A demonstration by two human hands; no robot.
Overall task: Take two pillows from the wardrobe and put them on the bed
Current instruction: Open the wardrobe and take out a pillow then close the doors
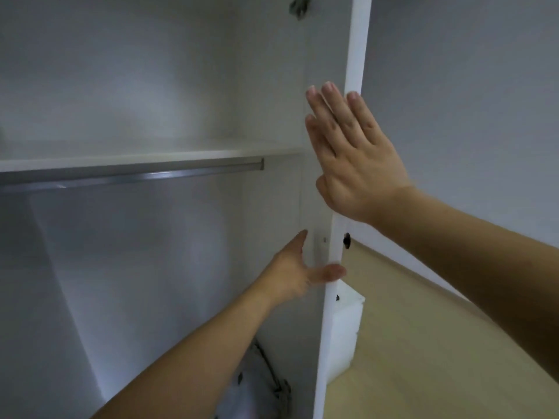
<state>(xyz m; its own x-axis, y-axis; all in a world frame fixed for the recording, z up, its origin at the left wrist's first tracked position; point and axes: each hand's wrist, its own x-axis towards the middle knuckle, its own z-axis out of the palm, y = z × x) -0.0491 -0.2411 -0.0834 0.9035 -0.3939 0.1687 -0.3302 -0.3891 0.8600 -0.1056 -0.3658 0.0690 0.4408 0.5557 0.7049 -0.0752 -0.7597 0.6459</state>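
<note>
The white wardrobe [121, 86] stands open and fills the left of the view, with a shelf [145, 157] across it and a metal hanging rail [130, 175] just below. A grey bag-like item [257, 385], partly hidden, sits low inside. The left hand [295, 269] reaches toward the door [357, 55], fingers straight and relaxed, thumb touching the door's front edge. The right hand [351, 155] lies flat against the same edge higher up, fingers straight and close together. Right of the door are a grey wall [469, 101] and a pale wood floor [438, 343]. No pillow is identifiable.
</note>
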